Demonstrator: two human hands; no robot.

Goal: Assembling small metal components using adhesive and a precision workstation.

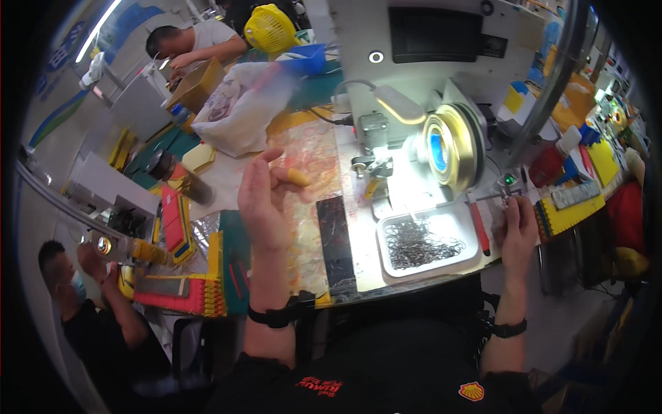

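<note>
And here's the tabletop [303,259], stained orange and yellow across the middle, a dark streaked strip [336,241] running toward its front edge. Right of that, brightly lit, sits a white tray [429,267], with a slim red tool [480,231] just beside it! Behind the tray stands the wheel machine [452,148]. Far right, a red bottle [548,165] upright near a ridged yellow block [572,215]. Over left: green mat [236,255], red-and-yellow stack [196,303], dark-lidded jar [181,178], and a bulging white bag [238,114] farther back.
</note>
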